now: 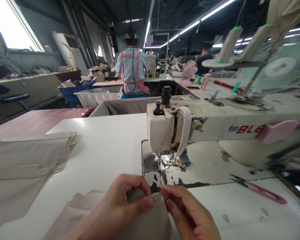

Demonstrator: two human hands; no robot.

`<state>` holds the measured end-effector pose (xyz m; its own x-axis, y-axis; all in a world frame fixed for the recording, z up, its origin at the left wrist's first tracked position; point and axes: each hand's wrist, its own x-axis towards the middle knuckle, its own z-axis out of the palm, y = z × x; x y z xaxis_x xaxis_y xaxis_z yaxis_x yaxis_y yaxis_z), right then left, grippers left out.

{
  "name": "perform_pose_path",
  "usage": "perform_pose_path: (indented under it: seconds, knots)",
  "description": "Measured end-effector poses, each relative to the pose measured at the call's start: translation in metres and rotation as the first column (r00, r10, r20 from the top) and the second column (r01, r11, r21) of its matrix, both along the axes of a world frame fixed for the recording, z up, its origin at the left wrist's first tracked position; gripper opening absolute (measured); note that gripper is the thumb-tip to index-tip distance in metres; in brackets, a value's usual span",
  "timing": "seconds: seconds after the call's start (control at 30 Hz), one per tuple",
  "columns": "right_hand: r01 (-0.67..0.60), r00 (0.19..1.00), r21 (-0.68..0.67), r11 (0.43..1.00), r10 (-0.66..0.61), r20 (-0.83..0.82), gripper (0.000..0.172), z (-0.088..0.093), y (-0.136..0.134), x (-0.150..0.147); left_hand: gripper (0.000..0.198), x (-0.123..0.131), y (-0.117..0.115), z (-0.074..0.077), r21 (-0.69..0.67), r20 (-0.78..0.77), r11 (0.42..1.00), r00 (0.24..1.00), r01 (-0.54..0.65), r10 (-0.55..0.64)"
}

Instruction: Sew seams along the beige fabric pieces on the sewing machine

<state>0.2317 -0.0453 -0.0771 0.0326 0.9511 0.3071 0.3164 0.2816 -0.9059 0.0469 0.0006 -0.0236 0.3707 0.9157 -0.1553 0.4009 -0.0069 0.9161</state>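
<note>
A piece of beige fabric (152, 221) lies at the table's front, its upper edge raised between my hands. My left hand (125, 200) pinches that edge between thumb and fingers. Just to the right, my right hand (187, 210) has its fingers closed at the same edge, near the corner of the cloth. Beyond both hands stands a white sewing machine (162, 130), its presser foot (173, 162) over the metal plate. The fabric is in front of the foot, apart from it.
Stacked beige fabric pieces (27, 153) lie at the left. Pink-handled thread snips (262, 190) rest at the right. Thread cones (230, 45) stand on a holder behind the machine, near a green fan (285, 66). Ahead, a person (133, 70) sits with their back turned, beside a white bin (97, 96).
</note>
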Motion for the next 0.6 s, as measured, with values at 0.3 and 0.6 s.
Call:
perform_pose_path:
  seconds: [0.3,0.6]
  knots:
    - [-0.591,0.698,0.497,0.635,0.095,0.710,0.032,0.011,0.041,0.045,0.025,0.016,0.038,-0.018,0.009,-0.128,0.992,0.984,0.123,-0.121]
    - [-0.577,0.658,0.266,0.772,0.248,0.711,0.023,-0.011,0.098,0.052,0.011,0.048,0.090,-0.038,0.258,-0.477,0.963,0.877,0.077,0.057]
